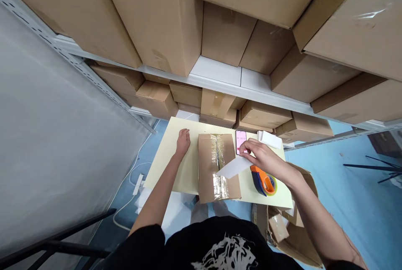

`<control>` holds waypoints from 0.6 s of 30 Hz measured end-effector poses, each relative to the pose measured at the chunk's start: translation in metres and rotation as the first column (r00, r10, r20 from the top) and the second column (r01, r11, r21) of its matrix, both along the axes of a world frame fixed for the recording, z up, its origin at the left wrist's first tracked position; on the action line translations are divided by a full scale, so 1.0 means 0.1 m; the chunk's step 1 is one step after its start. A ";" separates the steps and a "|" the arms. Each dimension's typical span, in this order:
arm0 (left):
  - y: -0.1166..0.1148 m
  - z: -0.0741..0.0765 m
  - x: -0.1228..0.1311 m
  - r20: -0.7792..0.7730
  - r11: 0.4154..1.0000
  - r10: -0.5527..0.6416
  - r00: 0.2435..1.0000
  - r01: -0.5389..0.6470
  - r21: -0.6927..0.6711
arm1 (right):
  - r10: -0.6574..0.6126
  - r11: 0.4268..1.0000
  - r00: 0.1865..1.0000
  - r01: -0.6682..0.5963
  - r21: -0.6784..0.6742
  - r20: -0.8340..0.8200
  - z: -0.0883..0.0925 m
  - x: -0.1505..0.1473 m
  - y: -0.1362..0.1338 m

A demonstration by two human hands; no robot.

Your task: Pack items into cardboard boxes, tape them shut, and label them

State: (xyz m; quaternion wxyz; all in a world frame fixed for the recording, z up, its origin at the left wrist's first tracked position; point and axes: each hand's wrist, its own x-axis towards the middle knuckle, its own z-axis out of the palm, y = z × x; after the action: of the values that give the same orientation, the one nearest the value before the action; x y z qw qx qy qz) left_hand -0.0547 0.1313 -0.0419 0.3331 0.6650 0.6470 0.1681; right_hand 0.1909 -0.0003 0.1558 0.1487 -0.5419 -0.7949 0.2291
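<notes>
1. While the right hand (260,157) curls its fingers down over a white paper sheet (234,167), holding it, the sheet's tip lies across a taped cardboard box (216,167).
2. The box sits on a pale yellow board (188,177); the left hand (183,142) rests beside it, finger spread unclear.
3. An orange-and-blue tape dispenser (264,182) and a phone (240,141) lie near the right hand.

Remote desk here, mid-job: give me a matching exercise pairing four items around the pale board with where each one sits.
Items:
1. Left bare hand
2. Orange-and-blue tape dispenser
3. Pink-screened smartphone
4. Brown cardboard box with clear tape

Places:
A. Far edge of the pale yellow board, right of the box
B. Middle of the board, between the hands
C. Resting on the board, left of the box
D. Near the board's right edge, below the right hand

Pairs: 1-C, 2-D, 3-A, 4-B
</notes>
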 end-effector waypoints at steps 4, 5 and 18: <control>-0.59 0.74 0.05 0.337 0.949 -0.315 0.887 0.294 0.115 | 0.035 0.999 0.999 -0.034 -0.033 0.031 -0.02 -0.11 0.15; -0.78 0.88 0.06 0.373 0.930 -0.367 0.852 0.351 0.112 | 0.043 0.999 0.999 -0.043 -0.032 0.027 -0.04 -0.14 0.20; -1.45 0.83 0.23 0.377 0.992 -0.084 0.922 0.115 -0.060 | 0.076 0.969 0.995 -0.057 -0.242 0.071 -0.26 -0.46 0.46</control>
State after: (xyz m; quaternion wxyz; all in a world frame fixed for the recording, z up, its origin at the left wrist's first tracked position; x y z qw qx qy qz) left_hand -0.0321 -0.0139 0.0408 0.4849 0.6387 0.5435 0.2480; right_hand 0.1449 0.0459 0.1303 0.0426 -0.5377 -0.7843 0.3064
